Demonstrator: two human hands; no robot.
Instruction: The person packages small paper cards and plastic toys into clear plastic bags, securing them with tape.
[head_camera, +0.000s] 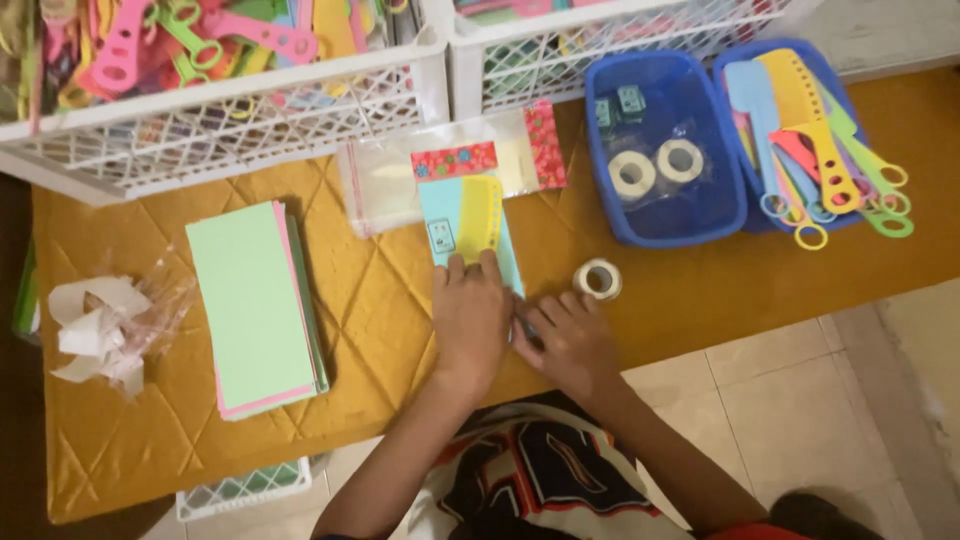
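Note:
My left hand (468, 318) lies flat with fingertips pressing on a clear packet (470, 222) that holds a light blue card and a yellow comb. My right hand (570, 338) sits just to its right, fingers curled at the packet's lower right corner; what it pinches is hidden. A small white tape roll (599, 279) lies just beyond my right hand. More clear bags with red patterned headers (452, 165) lie behind the packet.
A stack of green and pink cards (256, 305) lies to the left, with crumpled white paper (98, 328) beyond. A blue tub (664, 223) holds two tape rolls; another tub (740, 60) holds coloured combs. White baskets (260, 95) line the back. The yellow mat's edge (720, 325) is near.

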